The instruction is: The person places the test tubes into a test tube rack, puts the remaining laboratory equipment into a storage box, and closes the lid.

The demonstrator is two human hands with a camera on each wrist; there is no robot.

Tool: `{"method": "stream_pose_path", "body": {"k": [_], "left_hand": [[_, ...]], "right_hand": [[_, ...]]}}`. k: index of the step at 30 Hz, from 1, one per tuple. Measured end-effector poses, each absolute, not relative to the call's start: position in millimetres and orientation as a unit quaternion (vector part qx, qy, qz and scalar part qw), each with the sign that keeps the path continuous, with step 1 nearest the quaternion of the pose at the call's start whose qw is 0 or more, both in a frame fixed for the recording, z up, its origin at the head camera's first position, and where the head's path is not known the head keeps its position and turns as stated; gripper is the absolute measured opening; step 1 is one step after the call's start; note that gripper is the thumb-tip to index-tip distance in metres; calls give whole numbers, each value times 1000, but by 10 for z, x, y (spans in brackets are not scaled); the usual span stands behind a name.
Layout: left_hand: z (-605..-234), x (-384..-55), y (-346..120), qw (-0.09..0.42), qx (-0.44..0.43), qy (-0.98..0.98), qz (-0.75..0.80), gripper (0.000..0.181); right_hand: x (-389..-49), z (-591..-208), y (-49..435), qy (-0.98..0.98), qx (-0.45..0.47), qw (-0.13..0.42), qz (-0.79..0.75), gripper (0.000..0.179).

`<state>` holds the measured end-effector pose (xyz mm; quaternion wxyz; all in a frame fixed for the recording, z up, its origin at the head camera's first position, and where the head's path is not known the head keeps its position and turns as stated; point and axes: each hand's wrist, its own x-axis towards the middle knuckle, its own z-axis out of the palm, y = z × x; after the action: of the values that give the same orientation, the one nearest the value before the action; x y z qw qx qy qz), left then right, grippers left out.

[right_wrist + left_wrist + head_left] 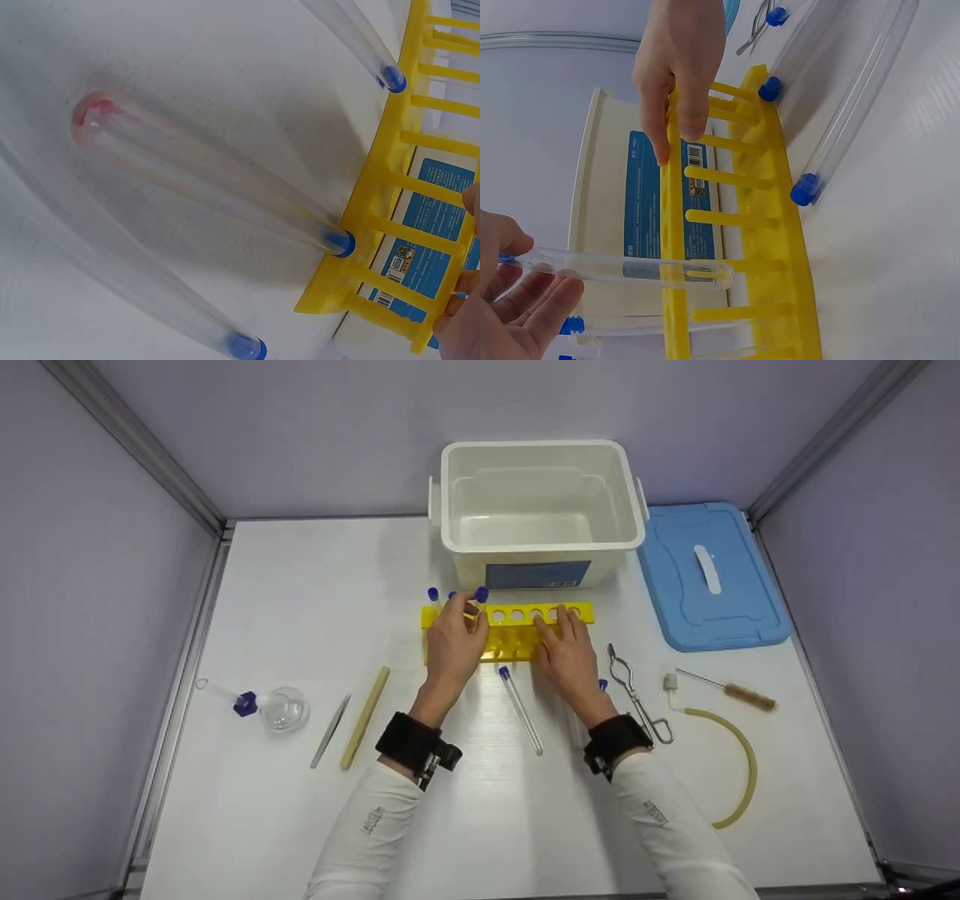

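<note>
My left hand [454, 641] pinches a clear test tube [637, 268] near its blue cap. The tube's rounded end passes through a hole in the yellow test tube rack [510, 645]. Two more blue-capped tubes [433, 595] stand at the rack's left end. On the rack's right part, my right hand [570, 664] grips the top bar between thumb and fingers. A capped test tube [521, 712] lies on the table in front. Two others lie near the right wrist, partly hidden in the head view; one tube [202, 169] has reddish residue in its end.
Behind the rack stands an open white bin [540, 540], its blue lid [712, 577] to the right. Tongs [630, 690], a brush [750, 697] and rubber tubing [746, 757] lie right. Leftward are a wooden strip [365, 718], tweezers [330, 731] and a round glass flask [285, 709].
</note>
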<state>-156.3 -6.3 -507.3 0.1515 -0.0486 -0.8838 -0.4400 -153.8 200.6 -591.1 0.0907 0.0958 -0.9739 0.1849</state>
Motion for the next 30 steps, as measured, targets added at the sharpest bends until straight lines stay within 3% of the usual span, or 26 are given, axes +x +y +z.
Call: {"method": "stream_pose_path", "body": {"k": [17,30], "left_hand": [[-4844,-1734,-45,151,-86,-853,-493,31],[-4869,-1792,-84,148,-87,-842,-511,29]], "right_hand": [[-1505,-5882,2011,-975,92,89,182,46],[-1501,-5889,1982,-977,87,74,179,47]]}}
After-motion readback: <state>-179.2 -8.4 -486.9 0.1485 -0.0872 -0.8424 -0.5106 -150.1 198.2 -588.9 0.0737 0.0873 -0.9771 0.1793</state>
